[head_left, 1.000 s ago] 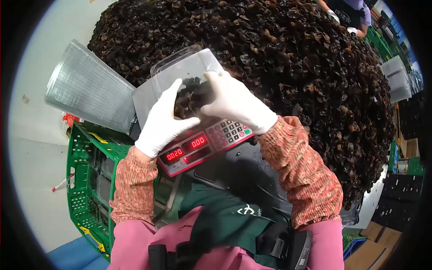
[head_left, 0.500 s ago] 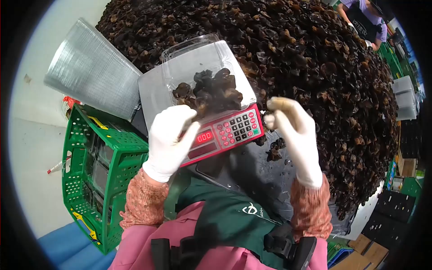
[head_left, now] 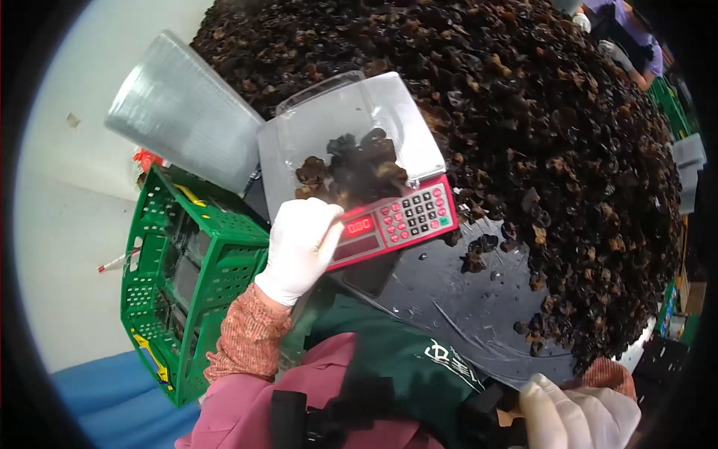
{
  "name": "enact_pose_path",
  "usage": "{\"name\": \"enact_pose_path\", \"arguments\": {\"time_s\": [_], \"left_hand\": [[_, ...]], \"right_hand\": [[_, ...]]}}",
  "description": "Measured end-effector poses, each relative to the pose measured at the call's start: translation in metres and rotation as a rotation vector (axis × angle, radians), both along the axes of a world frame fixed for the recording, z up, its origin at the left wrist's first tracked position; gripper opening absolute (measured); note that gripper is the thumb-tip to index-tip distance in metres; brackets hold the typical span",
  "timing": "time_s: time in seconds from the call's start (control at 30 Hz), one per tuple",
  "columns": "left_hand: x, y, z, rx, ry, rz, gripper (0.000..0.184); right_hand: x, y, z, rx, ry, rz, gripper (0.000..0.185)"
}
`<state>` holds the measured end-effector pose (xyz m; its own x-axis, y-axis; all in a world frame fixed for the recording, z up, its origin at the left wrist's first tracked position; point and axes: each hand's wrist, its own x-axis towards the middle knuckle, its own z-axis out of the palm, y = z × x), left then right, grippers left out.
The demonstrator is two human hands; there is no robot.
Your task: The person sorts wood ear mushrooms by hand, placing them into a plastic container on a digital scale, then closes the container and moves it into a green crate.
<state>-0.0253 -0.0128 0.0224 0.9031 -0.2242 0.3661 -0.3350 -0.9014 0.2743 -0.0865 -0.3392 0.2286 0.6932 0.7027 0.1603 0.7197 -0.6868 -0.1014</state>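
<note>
My left hand (head_left: 303, 243), in a white glove, is at the front left corner of a red-fronted digital scale (head_left: 404, 217). Its fingers and thumb are closed together near the rim of a clear plastic box (head_left: 318, 90); whether they pinch it is hidden. Dark wood ear mushrooms (head_left: 359, 168) lie in that box, on the scale's metal plate (head_left: 419, 142). At the lower right, close to my body, my gloved right hand (head_left: 580, 415) has its fingers curled beside a black strap piece (head_left: 486, 411); anything inside them is hidden.
A large heap of wood ear mushrooms (head_left: 546, 112) covers the far side and right. Left of the scale lean nested clear plastic boxes (head_left: 183, 112), above a green crate (head_left: 217, 269) holding boxes. Another person (head_left: 624, 41) stands at the far right.
My right hand has moved from beside the scale down and right, close to my body. My left fingers have closed together at the scale. The view has shifted slightly.
</note>
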Motion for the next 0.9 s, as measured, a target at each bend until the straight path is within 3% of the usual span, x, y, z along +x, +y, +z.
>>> {"name": "enact_pose_path", "arguments": {"time_s": [0.17, 0.27, 0.37, 0.43, 0.57, 0.63, 0.67, 0.73, 0.8, 0.83, 0.9], "left_hand": [[0.004, -0.012, 0.017, -0.076, -0.179, -0.057, 0.025], [0.020, -0.030, 0.014, -0.042, -0.179, -0.230, 0.031], [0.034, -0.050, 0.019, 0.015, -0.095, -0.270, 0.040], [0.044, -0.051, 0.003, 0.017, -0.086, -0.258, 0.042], [0.050, -0.042, -0.013, -0.085, 0.009, -0.219, 0.047], [0.047, -0.046, -0.008, -0.117, -0.068, -0.226, 0.046], [0.046, -0.044, -0.005, -0.157, -0.077, -0.207, 0.043], [0.044, -0.031, 0.003, -0.240, -0.085, -0.177, 0.039], [0.035, -0.020, 0.016, -0.289, -0.166, -0.083, 0.028], [0.029, -0.021, 0.026, -0.331, -0.168, 0.015, 0.028], [0.016, -0.024, 0.029, -0.512, -0.070, 0.012, 0.026]], "right_hand": [[-0.010, 0.019, -0.003, -0.135, 0.107, -0.084, 0.032], [-0.007, 0.029, -0.005, -0.148, 0.062, -0.035, 0.030], [-0.009, 0.067, -0.020, -0.266, 0.200, -0.118, 0.034], [-0.004, 0.063, -0.031, -0.300, 0.233, 0.106, 0.031], [0.009, 0.047, -0.042, -0.025, 0.238, 0.062, 0.033], [0.018, 0.021, -0.062, 0.107, 0.008, 0.042, 0.020], [0.013, 0.015, -0.062, 0.073, 0.229, -0.065, 0.039], [0.019, -0.012, -0.075, 0.161, 0.449, -0.085, 0.030], [0.015, -0.052, -0.096, 0.186, 0.573, -0.203, 0.038], [0.009, -0.064, -0.118, 0.324, 0.454, -0.314, 0.033], [-0.013, -0.093, -0.142, 0.481, 0.478, -0.720, 0.029]]}}
